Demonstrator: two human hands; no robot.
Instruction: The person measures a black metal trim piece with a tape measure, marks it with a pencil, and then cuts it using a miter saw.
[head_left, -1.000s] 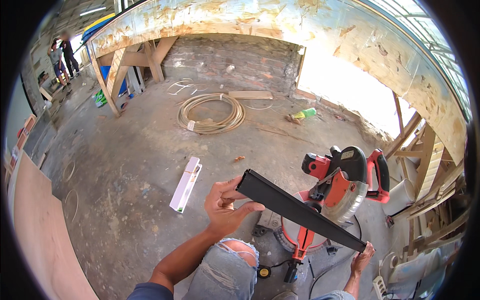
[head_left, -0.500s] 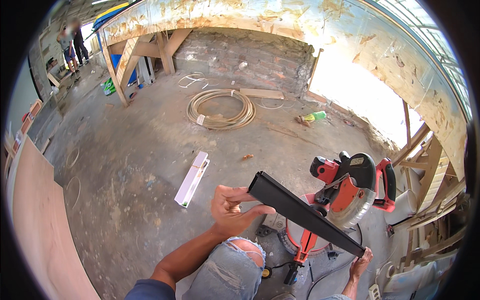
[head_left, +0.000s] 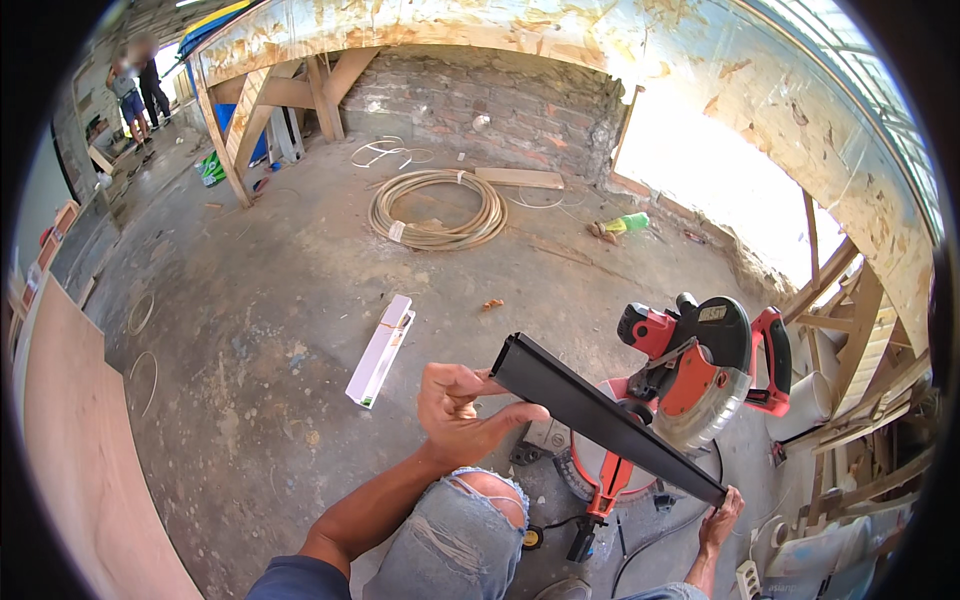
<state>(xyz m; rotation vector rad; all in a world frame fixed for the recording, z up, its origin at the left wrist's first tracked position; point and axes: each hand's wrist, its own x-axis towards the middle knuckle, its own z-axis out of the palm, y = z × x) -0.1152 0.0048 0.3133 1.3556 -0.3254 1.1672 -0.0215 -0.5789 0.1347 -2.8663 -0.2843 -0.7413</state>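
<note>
A long black rectangular profile (head_left: pixel 600 411) slants across my lap, its hollow end up and to the left. My left hand (head_left: pixel 463 408) is closed about that end, with the thumb on the near side and the fingers partly behind it. Down at the lower right, my right hand (head_left: pixel 718 517) grips the opposite end; part of its fingers is hidden. Just beyond the profile stands a red and black miter saw (head_left: pixel 690 375) on the floor, its round base partly covered by the profile.
A narrow pinkish-white box (head_left: pixel 381 350) lies on the concrete floor left of my hands. Farther off are a coil of tan hose (head_left: pixel 439 243), a board (head_left: pixel 519 178) and a green bottle (head_left: pixel 627 223). A power strip (head_left: pixel 748 580) is at lower right. Two people stand far left.
The floor and the things on it have shifted slightly up in the view. Both hands keep their hold on the black profile, which has hardly moved.
</note>
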